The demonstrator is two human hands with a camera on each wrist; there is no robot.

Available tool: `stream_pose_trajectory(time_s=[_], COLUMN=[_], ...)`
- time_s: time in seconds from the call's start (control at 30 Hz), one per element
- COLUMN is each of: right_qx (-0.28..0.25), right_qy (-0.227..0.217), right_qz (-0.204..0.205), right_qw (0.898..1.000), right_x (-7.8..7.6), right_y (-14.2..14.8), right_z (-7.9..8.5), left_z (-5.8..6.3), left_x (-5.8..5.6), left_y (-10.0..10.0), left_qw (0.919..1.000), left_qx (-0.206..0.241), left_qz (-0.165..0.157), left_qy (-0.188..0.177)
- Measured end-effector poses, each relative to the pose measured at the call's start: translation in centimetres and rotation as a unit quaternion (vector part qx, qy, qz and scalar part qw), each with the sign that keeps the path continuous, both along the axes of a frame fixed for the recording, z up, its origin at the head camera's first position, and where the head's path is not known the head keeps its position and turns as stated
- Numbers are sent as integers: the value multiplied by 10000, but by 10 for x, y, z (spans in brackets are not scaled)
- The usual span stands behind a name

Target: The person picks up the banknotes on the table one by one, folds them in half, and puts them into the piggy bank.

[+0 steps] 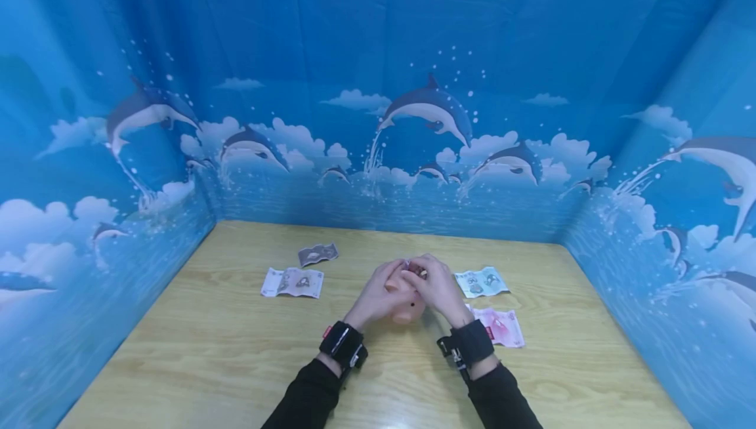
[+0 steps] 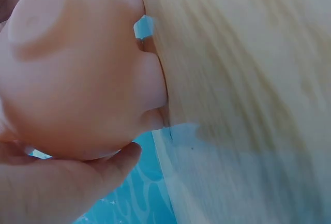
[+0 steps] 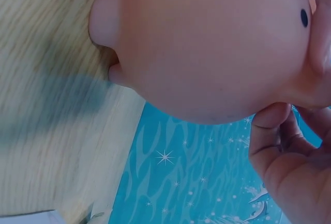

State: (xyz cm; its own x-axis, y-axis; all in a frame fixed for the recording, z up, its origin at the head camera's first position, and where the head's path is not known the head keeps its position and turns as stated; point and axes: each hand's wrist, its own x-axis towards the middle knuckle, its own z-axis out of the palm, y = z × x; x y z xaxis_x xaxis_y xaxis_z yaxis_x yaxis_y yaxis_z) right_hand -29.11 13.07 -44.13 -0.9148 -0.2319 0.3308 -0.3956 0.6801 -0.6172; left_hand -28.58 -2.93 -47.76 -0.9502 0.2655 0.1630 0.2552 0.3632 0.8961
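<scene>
Pink pig (image 3: pixel 207 48) stands on the table (image 1: pixel 207 350); the left hand (image 1: pixel 378 294) clamps its side; whether the right hand (image 1: pixel 438 286), curled at its top, grips anything cannot be told.

Pig (image 2: pixel 88 94): peachy pink, black eye (image 3: pixel 304 18). Brown-grey bill (image 1: pixel 317 254). White and purple-brown bill (image 1: pixel 292 283). Pale blue-green bill (image 1: pixel 481 282). Pink bill (image 1: pixel 504 329). Table (image 1: pixel 236 357): yellowy wood, wavy lines. Cloth (image 1: pixel 342 22): blue, white clouds (image 1: pixel 357 100), blue-and-white dolphins (image 1: pixel 428 111). Sleeves (image 1: pixel 310 393), wrist bands (image 1: pixel 342 342): black.
</scene>
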Motion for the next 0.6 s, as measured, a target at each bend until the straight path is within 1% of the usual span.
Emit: stream_pose_trajectory(time_s=[0.13, 0.33, 0.6], right_qx=[-19, -79, -665], right_qy=[-32, -92, -362], right_qz=[-18, 22, 105], right_qw=[10000, 9999, 9971], right_x=[0, 0, 2], right_y=[-1, -1, 1], right_z=[-1, 0, 1], left_z=[-1, -2, 2], left_x=[2, 1, 3], left_y=[0, -1, -2], left_qw=[9999, 9999, 9996], left_qx=[59, -16, 34], left_qz=[88, 67, 83], left_qy=[-99, -118, -276])
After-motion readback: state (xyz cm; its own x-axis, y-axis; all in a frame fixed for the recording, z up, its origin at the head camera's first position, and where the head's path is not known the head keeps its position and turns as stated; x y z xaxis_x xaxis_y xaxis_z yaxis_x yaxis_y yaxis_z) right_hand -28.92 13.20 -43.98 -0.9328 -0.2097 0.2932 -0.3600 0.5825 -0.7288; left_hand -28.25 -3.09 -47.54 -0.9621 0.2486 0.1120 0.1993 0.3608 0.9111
